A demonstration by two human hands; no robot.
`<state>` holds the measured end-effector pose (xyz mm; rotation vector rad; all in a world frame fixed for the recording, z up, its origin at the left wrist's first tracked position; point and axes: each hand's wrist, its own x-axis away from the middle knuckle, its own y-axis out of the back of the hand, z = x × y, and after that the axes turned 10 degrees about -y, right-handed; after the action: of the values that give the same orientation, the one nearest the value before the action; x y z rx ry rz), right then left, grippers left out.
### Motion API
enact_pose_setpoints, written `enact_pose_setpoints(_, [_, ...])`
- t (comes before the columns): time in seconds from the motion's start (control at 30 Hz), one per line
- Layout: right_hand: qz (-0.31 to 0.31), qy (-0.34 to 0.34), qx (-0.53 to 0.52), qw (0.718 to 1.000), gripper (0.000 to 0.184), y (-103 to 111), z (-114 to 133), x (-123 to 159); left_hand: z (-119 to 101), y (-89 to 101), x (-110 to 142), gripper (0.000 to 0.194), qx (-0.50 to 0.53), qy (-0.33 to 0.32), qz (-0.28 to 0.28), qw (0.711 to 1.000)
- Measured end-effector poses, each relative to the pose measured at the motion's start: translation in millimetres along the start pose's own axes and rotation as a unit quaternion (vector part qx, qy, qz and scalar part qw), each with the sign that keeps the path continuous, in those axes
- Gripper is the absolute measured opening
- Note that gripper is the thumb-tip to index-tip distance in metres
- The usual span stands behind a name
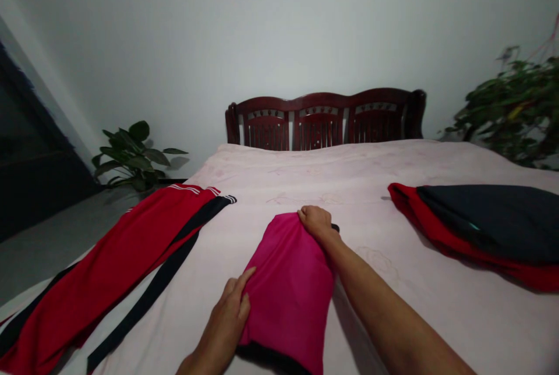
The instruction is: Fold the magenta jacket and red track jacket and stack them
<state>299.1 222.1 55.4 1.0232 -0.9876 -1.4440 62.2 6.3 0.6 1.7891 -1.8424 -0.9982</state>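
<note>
1. I'm seeing the right hand (317, 222) gripping the far end of the folded pink cloth (288, 287), fingers curled over it.
2. The left hand (225, 319) is staying open, fingers spread, touching the cloth's near side.
3. The cloth is lying on the bed (414, 305), between red striped trousers (109, 270) and a red-and-black bundle (480, 229).

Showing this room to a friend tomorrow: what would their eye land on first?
A bright magenta garment stands out first, in the middle of the pale pink bedsheet, touched by the left hand and right hand. A long red garment with black stripes lies to its left, a folded red and black one to its right. Beyond, a dark red wooden headboard stands against the wall.
</note>
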Motion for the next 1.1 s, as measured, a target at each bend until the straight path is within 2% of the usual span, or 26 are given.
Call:
enact_pose_setpoints(0.1, [0.01, -0.003, -0.008, 1.0, 0.044, 1.6, 2.2, 0.1, -13.1, 14.8, -1.7, 0.05, -0.09, 0.008, 0.034, 0.995])
enact_pose_setpoints(0.2, [-0.014, 0.027, -0.026, 0.999, 0.054, 15.4, 8.1, 15.2, -41.0, 21.4, -4.6, 0.047, -0.168, -0.05, 0.026, 0.984])
enact_pose_setpoints(0.27, [-0.033, 0.087, -0.046, 0.995, 0.055, 22.1, 7.1, 33.6, -57.3, 9.4, -3.1, 0.05, -0.173, -0.151, 0.068, 0.971])
enact_pose_setpoints(0.33, [-0.035, 0.177, -0.06, 0.982, 0.052, 18.8, -0.8, 53.6, -64.6, -14.6, 3.6, 0.06, -0.174, -0.259, 0.142, 0.94])
enact_pose_setpoints(0.37, [-0.026, 0.212, -0.06, 0.975, 0.051, 12.9, -7.1, 61.8, -64.4, -28.4, 8.5, 0.064, -0.18, -0.297, 0.168, 0.923])
enact_pose_setpoints(0.43, [0.0, 0.236, -0.05, 0.97, 0.052, -4.1, -22.5, 71.4, -58.2, -53.7, 19.4, 0.064, -0.209, -0.331, 0.172, 0.904])
enact_pose_setpoints(0.47, [0.007, 0.221, -0.05, 0.974, 0.052, -13.1, -30.3, 72.5, -53.5, -63.3, 24.4, 0.065, -0.225, -0.337, 0.159, 0.901])
enact_pose_setpoints(0.53, [-0.019, 0.151, -0.093, 0.984, 0.055, -27.5, -43.6, 70.4, -43.9, -74.6, 32.0, 0.07, -0.246, -0.353, 0.129, 0.893])
enact_pose_setpoints(0.6, [-0.067, 0.026, -0.221, 0.973, 0.061, -34.2, -52.8, 69.4, -36.6, -77.7, 36.0, 0.075, -0.252, -0.373, 0.104, 0.887])
enact_pose_setpoints(0.63, [-0.08, -0.054, -0.309, 0.946, 0.065, -34.9, -56.0, 72.0, -34.0, -77.5, 36.9, 0.076, -0.25, -0.38, 0.091, 0.886])
enact_pose_setpoints(0.67, [-0.085, -0.129, -0.39, 0.908, 0.069, -34.3, -58.5, 77.6, -32.0, -76.9, 37.4, 0.075, -0.244, -0.387, 0.081, 0.885])
enact_pose_setpoints(0.73, [-0.057, -0.219, -0.531, 0.816, 0.07, -31.5, -61.7, 97.7, -29.3, -75.6, 37.5, 0.072, -0.227, -0.397, 0.065, 0.887])
enact_pose_setpoints(0.77, [-0.019, -0.234, -0.591, 0.772, 0.067, -29.9, -62.3, 111.2, -28.3, -75.1, 37.5, 0.071, -0.217, -0.402, 0.057, 0.888])
enact_pose_setpoints(0.83, [0.109, -0.235, -0.681, 0.685, 0.058, -26.6, -61.5, 139.9, -27.0, -74.4, 37.4, 0.067, -0.197, -0.412, 0.037, 0.889])
enact_pose_setpoints(0.9, [0.252, -0.238, -0.733, 0.585, 0.052, -23.2, -57.5, 163.6, -26.6, -73.4, 37.3, 0.062, -0.176, -0.413, 0.025, 0.893])
enact_pose_setpoints(0.93, [0.3, -0.238, -0.74, 0.553, 0.051, -21.6, -54.4, 171.8, -26.9, -72.8, 37.0, 0.06, -0.163, -0.41, 0.026, 0.897])
enact_pose_setpoints(1.0, [0.332, -0.222, -0.758, 0.515, 0.051, -19.1, -46.3, 179.9, -29.1, -71.4, 36.0, 0.057, -0.132, -0.395, 0.038, 0.908])
enact_pose_setpoints(1.1, [0.316, -0.201, -0.784, 0.495, 0.051, -18.5, -32.6, 178.5, -37.2, -68.4, 33.7, 0.053, -0.071, -0.37, 0.059, 0.925])
